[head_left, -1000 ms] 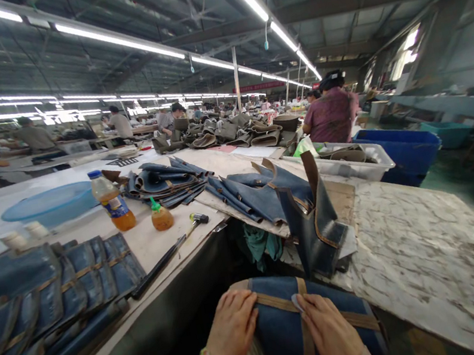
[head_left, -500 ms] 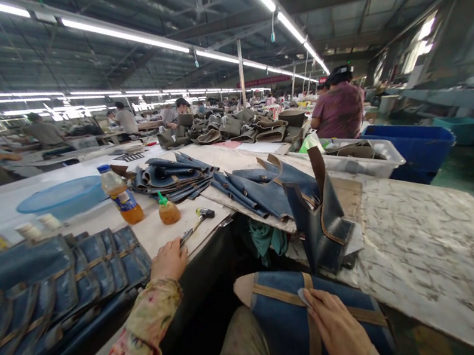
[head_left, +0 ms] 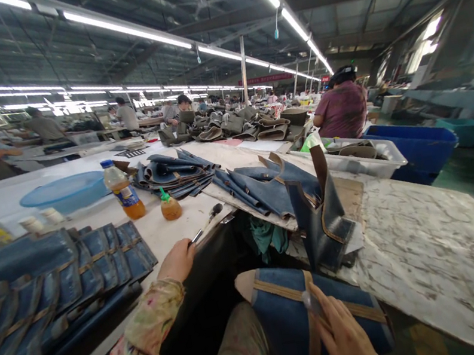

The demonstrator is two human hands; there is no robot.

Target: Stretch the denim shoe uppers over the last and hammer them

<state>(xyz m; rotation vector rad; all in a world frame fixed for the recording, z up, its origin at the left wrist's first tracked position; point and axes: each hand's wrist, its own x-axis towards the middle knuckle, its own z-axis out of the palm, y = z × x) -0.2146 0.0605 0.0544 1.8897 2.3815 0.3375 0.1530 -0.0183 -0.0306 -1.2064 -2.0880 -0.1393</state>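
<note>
A blue denim shoe upper (head_left: 288, 320) with tan straps lies over my lap at the bottom middle. My right hand (head_left: 348, 337) rests on it, fingers pressed on the tan strap. My left hand (head_left: 179, 261) reaches out to the bench on the left and is closed round the handle of a small hammer (head_left: 208, 220), whose head is lifted off the table. A folded dark blue upper (head_left: 321, 218) stands upright on the bench edge just beyond my lap.
Rows of blue denim pieces (head_left: 49, 281) lie at the left. An orange drink bottle (head_left: 123, 190), a small glue bottle (head_left: 169, 205) and a blue basin (head_left: 62, 194) stand on the bench. More denim stacks (head_left: 177, 172) sit behind. A person in purple (head_left: 341, 108) works by blue bins (head_left: 413, 145).
My left hand left the upper on my lap, reached to the bench and took hold of the hammer, which now tilts up off the table. The right hand stays on the upper.
</note>
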